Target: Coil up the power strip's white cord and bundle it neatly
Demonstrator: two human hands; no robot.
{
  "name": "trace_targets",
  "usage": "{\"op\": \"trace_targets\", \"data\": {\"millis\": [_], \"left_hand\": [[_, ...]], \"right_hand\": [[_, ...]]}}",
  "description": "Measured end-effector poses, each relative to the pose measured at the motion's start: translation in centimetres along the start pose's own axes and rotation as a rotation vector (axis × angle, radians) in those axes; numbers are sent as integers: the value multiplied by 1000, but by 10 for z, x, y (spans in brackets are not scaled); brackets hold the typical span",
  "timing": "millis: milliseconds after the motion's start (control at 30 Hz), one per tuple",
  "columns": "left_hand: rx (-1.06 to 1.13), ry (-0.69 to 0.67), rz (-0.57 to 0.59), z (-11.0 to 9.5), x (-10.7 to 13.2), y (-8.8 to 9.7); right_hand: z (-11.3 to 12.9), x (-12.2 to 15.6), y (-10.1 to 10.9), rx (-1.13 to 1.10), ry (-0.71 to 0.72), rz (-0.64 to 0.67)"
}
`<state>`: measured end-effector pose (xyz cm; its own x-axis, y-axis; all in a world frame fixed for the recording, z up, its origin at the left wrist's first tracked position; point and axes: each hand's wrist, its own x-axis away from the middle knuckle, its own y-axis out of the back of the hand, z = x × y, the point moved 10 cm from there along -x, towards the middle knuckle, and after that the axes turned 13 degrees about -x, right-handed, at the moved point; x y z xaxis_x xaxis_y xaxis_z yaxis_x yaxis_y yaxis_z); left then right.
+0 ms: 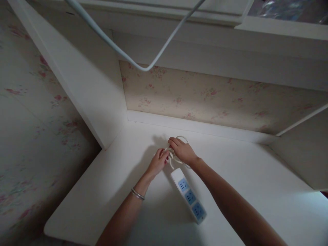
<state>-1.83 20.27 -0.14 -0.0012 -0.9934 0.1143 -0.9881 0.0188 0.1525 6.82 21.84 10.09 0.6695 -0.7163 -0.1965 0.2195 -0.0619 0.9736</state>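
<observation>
A white power strip (189, 196) with three blue sockets lies on the white desk (246, 184), pointing toward the lower right. Its white cord (181, 138) is gathered in loops just beyond its far end. My left hand (158, 162) is closed in a pinch on the cord at the left side of the loops. My right hand (182, 150) is curled over the loops, fingers closed around them. A silver bangle (137, 194) sits on my left wrist.
The desk sits in a white alcove with a side panel (84, 78) at the left and floral wallpaper (217, 99) behind. A white cable (120, 51) hangs in a V overhead. A shelf edge (302, 119) juts in at the right. Floral wall on the left.
</observation>
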Motion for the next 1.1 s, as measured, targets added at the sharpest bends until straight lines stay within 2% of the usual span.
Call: {"op": "trace_targets", "data": {"millis": [167,300,400,500,600,767,900,1100], "left_hand": [[105,19,-10,3,0,-7],[283,128,22,12,5,-22],[368,146,7,10,5,-24],[277,173,-33,11,4,-14],[47,153,-82,9,1,3],[-221,109,-32,4,-4,13],[-291,110,10,3,-8,18],[-266,103,51,1,-10,22]], "right_hand": [[7,3,-5,14,-46,39],[9,3,-5,14,-112,23],[10,1,-5,28,-129,25],[9,0,-4,47,-125,49],[6,-1,-4,66,-106,96],[1,-2,-7,65,-80,133],[-3,-5,-6,31,-100,115],[-5,-3,-11,22,-128,89]]}}
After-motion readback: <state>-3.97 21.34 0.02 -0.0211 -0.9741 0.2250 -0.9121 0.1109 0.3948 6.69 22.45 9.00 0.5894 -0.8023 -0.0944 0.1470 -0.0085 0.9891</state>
